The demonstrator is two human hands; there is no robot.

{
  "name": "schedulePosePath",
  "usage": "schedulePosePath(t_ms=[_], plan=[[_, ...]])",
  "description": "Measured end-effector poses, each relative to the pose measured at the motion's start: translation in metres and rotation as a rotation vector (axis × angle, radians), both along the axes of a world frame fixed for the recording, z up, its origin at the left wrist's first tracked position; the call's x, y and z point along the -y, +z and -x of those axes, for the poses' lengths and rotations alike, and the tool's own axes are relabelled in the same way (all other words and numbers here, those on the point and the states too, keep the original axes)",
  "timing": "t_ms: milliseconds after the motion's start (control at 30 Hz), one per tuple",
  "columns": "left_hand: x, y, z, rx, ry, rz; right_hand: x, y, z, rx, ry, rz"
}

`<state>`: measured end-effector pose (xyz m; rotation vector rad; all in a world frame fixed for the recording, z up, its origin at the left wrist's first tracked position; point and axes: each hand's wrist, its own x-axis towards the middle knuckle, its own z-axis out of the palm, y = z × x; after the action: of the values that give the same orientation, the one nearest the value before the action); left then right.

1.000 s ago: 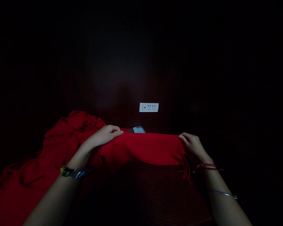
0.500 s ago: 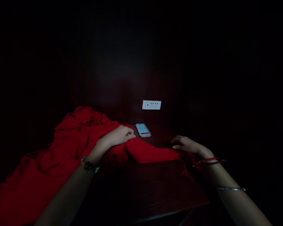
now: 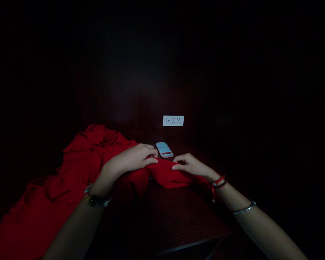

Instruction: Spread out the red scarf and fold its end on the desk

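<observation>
A red fringed scarf lies bunched on the left and runs as a narrower strip across the dark table in front of me. My left hand pinches the upper edge of this strip, thumb in front. To its right, my right hand grips the same edge, with its thumb on the near face and its fingers behind the cloth. Just beyond both hands rests a phone with a lit screen. The fringe at the strip's right end is mostly hidden by my right wrist.
A white socket panel is fixed to the dark wall behind the phone. The table is dark wood, and its front edge shows near the bottom. Most of the surroundings are too dark to make out.
My right hand has moved left along the strip, from near its fringed end to close by my left hand, and now grips the edge. My left hand has shifted slightly right.
</observation>
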<state>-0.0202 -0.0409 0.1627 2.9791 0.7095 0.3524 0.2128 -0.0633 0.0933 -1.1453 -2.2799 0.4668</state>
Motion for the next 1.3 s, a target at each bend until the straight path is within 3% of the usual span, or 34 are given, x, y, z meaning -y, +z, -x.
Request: schedulePosePath(t_ms=[167, 400, 833, 933, 1167, 1300], plan=[[0.001, 0.002, 0.003, -0.036, 0.034, -0.018, 0.014, -0.001, -0.017, 0.066, -0.056, 0.002], [-0.008, 0.003, 0.015, -0.024, 0.068, -0.072, 0.018, -0.027, -0.029, 0.234, -0.022, -0.046], [-0.021, 0.000, 0.018, -0.040, 0.184, -0.147, 0.022, -0.044, -0.078, 0.454, -0.184, -0.035], [-0.030, -0.007, 0.015, -0.026, 0.260, -0.213, 0.017, -0.027, -0.090, 0.475, -0.320, -0.124], [-0.043, -0.026, 0.004, 0.189, 0.548, -0.439, -0.008, 0.042, -0.104, 0.611, -0.710, -0.483], [-0.038, -0.022, 0.007, 0.299, 0.686, -0.411, -0.006, 0.054, -0.100, 0.495, -0.755, -0.529]])
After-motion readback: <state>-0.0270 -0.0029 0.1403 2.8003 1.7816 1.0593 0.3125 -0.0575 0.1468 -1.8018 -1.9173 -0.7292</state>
